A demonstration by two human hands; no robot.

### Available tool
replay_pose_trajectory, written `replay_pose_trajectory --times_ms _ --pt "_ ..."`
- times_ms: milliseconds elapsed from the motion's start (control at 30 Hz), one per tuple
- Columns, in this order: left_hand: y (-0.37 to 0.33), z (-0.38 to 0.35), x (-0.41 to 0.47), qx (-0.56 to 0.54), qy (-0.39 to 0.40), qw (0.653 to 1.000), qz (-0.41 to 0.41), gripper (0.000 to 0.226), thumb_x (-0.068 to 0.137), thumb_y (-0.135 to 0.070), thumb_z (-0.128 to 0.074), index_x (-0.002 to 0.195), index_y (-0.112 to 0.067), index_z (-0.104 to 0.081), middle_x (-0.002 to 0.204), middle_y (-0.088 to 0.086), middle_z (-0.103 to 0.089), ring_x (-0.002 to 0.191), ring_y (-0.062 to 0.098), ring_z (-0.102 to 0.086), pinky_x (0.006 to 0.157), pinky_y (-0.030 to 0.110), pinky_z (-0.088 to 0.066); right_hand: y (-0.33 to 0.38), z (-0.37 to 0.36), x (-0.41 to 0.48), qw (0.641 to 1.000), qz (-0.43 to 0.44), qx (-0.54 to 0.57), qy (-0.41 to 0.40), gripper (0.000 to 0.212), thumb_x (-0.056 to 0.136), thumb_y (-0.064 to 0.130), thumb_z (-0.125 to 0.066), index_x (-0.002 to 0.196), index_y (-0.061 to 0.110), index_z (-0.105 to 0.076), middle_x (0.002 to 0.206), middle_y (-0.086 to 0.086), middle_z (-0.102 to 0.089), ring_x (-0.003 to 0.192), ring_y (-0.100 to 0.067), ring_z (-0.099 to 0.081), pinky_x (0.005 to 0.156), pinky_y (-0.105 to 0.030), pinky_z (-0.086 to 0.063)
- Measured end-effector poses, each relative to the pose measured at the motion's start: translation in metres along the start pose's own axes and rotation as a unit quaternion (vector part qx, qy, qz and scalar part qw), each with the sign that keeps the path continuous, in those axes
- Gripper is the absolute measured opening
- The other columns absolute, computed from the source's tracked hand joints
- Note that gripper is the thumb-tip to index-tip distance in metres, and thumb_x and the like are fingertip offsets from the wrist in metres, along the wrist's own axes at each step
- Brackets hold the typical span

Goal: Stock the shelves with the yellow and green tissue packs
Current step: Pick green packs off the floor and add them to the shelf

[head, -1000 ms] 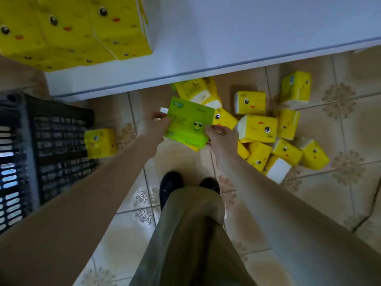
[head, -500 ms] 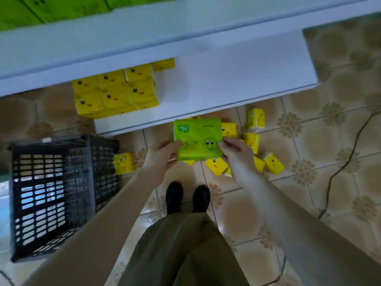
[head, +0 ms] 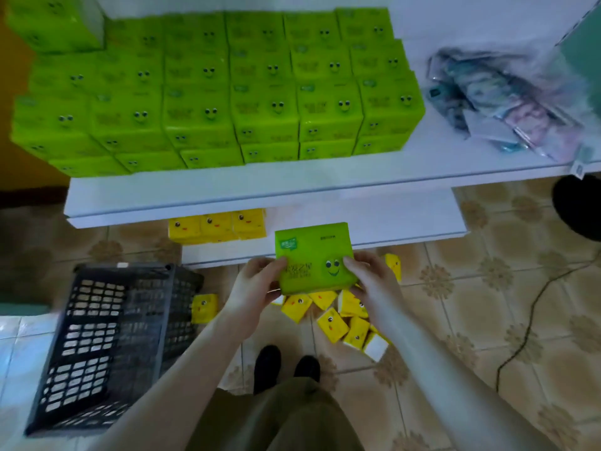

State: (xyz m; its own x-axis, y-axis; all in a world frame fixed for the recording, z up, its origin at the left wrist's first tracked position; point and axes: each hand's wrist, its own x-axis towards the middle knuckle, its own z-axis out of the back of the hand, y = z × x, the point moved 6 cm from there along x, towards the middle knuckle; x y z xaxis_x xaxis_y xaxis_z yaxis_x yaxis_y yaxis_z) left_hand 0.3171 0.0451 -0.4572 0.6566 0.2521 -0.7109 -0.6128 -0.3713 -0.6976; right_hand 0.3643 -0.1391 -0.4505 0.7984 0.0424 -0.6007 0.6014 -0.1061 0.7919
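Above the yellow packs (head: 328, 320) scattered on the tiled floor (head: 487, 304), the left hand (head: 253, 288) and right hand (head: 374, 281) grip one green pack (head: 313, 257) by its sides, face up, likely to square it for shelving. Farther off, the white upper shelf (head: 260, 183) carries stacked green packs (head: 227, 92) with bare space at its right, while a black crate (head: 107, 346) stands at the left.

No legible text found. The nearest green tissue pack (head: 313, 255) carries printed characters (blurred, small), none of them readable.
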Motion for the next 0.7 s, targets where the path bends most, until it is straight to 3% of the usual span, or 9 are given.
replay_pose_trajectory --times_ms 167,300,367,467,533,700 --pt "-0.039 0.016 -0.025 -0.024 -0.032 0.998 -0.038 0.009 0.091 -0.014 -0.056 0.090 -0.005 -0.054 0.088 0.014 -0.062 0.078 0.025 -0.061 0.071 0.035 -0.051 0.033 -0.027 -0.007 0.999 0.023 -0.028 0.032 0.010 0.085 0.011 -0.063 0.081 0.017 -0.056 0.077 0.001 -0.063 0.071 -0.009 -0.060 0.063 -0.023 -0.044" --pt "-0.072 0.042 -0.044 -0.028 -0.091 0.992 -0.079 0.027 0.080 -0.031 -0.069 0.087 -0.007 -0.060 0.097 0.020 -0.067 0.092 0.035 -0.065 0.088 0.052 -0.051 0.061 -0.066 -0.008 0.994 0.040 -0.067 0.074 0.006 0.083 0.017 -0.067 0.087 0.016 -0.062 0.085 -0.004 -0.069 0.083 -0.020 -0.063 0.073 -0.040 -0.048" --pt "-0.090 0.058 -0.048 -0.026 -0.110 0.988 -0.105 0.033 0.074 -0.038 -0.072 0.086 -0.009 -0.060 0.098 0.024 -0.066 0.095 0.038 -0.064 0.090 0.054 -0.049 0.074 -0.091 -0.008 0.991 0.045 -0.074 0.101 0.004 0.085 0.017 -0.064 0.088 0.017 -0.062 0.086 -0.001 -0.068 0.085 -0.018 -0.062 0.073 -0.033 -0.046" --pt "-0.118 0.084 -0.046 -0.021 -0.136 0.980 -0.143 0.012 0.086 -0.021 -0.065 0.083 -0.014 -0.056 0.091 0.018 -0.063 0.084 0.028 -0.059 0.085 0.048 -0.048 0.093 -0.132 -0.007 0.985 0.063 -0.088 0.137 0.005 0.086 0.018 -0.062 0.091 0.020 -0.060 0.094 0.000 -0.066 0.095 -0.018 -0.059 0.083 -0.032 -0.043" --pt "-0.136 0.102 -0.040 -0.028 -0.141 0.975 -0.170 0.007 0.087 -0.016 -0.064 0.087 -0.016 -0.057 0.097 0.016 -0.065 0.080 0.021 -0.058 0.074 0.037 -0.047 0.105 -0.163 -0.003 0.980 0.082 -0.085 0.162 0.008 0.087 0.014 -0.061 0.091 0.021 -0.059 0.092 0.004 -0.065 0.091 -0.013 -0.059 0.079 -0.026 -0.043" --pt "-0.192 0.148 -0.014 0.022 -0.175 0.952 -0.249 0.021 0.087 -0.011 -0.063 0.108 -0.007 -0.060 0.105 0.010 -0.064 0.090 0.017 -0.058 0.063 0.009 -0.045 0.132 -0.240 0.014 0.964 0.126 -0.124 0.199 0.021 0.087 0.007 -0.060 0.106 0.017 -0.056 0.101 0.001 -0.064 0.088 -0.001 -0.059 0.073 -0.017 -0.044"
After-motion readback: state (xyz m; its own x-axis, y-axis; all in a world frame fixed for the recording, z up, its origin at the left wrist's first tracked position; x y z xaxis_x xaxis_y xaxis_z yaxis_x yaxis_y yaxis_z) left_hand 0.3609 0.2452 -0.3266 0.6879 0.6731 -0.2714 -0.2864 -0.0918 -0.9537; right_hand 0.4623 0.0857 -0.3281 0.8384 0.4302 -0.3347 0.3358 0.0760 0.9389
